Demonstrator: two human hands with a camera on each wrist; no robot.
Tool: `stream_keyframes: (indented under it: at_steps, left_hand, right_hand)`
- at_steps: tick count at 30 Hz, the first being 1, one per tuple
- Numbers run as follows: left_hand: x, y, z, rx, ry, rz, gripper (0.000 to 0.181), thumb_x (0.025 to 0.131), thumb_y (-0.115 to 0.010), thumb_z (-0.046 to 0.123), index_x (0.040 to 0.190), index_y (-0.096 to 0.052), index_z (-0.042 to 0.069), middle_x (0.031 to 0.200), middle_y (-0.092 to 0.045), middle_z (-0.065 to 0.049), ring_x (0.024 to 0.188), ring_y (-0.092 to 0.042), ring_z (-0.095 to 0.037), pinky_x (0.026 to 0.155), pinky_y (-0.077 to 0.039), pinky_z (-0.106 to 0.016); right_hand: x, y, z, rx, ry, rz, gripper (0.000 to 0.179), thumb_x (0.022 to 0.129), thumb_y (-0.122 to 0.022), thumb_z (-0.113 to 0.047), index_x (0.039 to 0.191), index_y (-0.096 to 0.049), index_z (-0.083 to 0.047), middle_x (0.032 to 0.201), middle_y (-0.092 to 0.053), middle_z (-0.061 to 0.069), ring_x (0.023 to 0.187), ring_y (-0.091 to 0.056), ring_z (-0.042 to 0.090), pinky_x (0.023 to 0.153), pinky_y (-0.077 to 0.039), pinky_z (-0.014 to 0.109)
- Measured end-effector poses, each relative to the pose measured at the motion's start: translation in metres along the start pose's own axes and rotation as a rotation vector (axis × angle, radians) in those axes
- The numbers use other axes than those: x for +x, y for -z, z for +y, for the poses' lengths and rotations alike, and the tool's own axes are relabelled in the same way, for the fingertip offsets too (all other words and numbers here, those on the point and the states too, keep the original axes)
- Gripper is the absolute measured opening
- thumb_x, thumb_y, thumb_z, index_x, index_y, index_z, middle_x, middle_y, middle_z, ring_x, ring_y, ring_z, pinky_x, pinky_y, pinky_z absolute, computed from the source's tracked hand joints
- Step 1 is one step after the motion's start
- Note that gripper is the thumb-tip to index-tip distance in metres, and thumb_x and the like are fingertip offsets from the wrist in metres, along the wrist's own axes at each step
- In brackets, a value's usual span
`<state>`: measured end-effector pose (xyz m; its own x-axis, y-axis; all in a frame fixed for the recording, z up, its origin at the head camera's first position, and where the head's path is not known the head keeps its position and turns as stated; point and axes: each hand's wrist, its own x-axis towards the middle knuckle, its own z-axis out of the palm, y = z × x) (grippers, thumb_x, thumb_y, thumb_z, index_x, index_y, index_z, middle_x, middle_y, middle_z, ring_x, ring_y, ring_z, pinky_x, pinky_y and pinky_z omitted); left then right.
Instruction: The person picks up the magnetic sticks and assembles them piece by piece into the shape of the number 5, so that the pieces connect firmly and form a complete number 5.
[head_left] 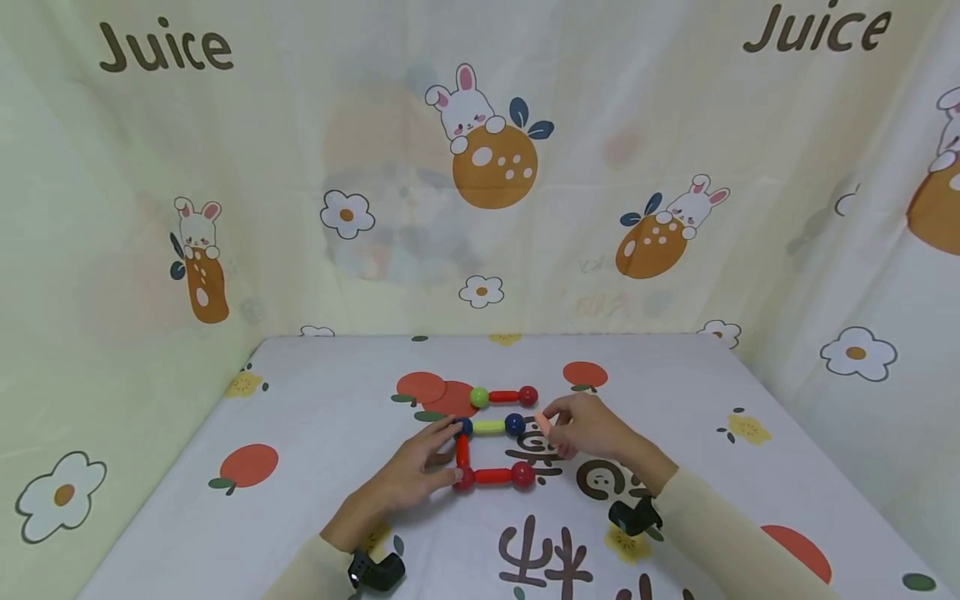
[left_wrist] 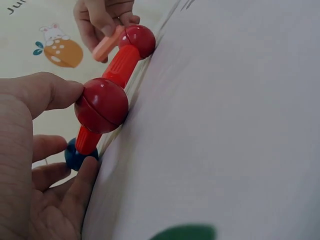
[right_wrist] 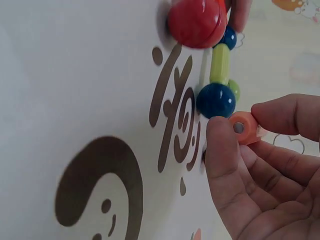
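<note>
A three-sided frame of magnetic rods and balls lies on the table: a yellow-green rod [head_left: 489, 427] between two blue balls, a red side rod [head_left: 462, 452], and a red near rod [head_left: 492, 477] between two red balls. My left hand [head_left: 405, 473] holds its left side, thumb on the near-left red ball [left_wrist: 102, 105] and fingers around the far-left blue ball [left_wrist: 81, 155]. Between thumb and fingers, my right hand [head_left: 592, 427] pinches a light orange magnetic rod [right_wrist: 244, 128]. One end shows a grey metal tip. That rod is close to the right blue ball [right_wrist: 216, 100].
Behind the frame lies a separate piece: a red rod [head_left: 503, 397] with a green ball [head_left: 479, 397] and a red ball [head_left: 528, 396] at its ends. A printed white cloth [head_left: 300, 400] covers the table, and a patterned curtain [head_left: 390, 133] stands behind it.
</note>
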<state>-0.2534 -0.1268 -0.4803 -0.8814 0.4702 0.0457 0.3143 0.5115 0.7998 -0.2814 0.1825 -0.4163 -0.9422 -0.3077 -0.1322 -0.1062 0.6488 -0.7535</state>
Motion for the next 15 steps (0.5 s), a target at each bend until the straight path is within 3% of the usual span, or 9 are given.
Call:
stream_keyframes:
  at_steps: [8,15]
  left_hand:
    - [-0.002,0.0,0.004,-0.003,0.013,-0.006,0.071,0.095,-0.069,0.028,0.158,-0.038,0.016,0.167,-0.024,-0.005,0.132,-0.057,-0.028,0.101,-0.052,-0.041]
    - [-0.002,0.0,0.005,0.004,0.024,0.001,0.071,0.096,-0.068,0.03,0.158,-0.036,0.018,0.166,-0.025,-0.003,0.133,-0.056,-0.028,0.102,-0.051,-0.042]
  right_hand:
    - [-0.016,-0.004,-0.003,0.091,0.022,-0.027,0.036,0.085,-0.069,-0.002,0.121,-0.067,0.002,0.082,-0.064,0.011,0.065,-0.069,0.024,0.062,-0.061,0.036]
    - [-0.03,-0.008,-0.006,0.159,-0.023,-0.058,0.035,0.084,-0.071,-0.004,0.118,-0.068,0.002,0.086,-0.063,0.013,0.067,-0.069,0.023,0.062,-0.061,0.036]
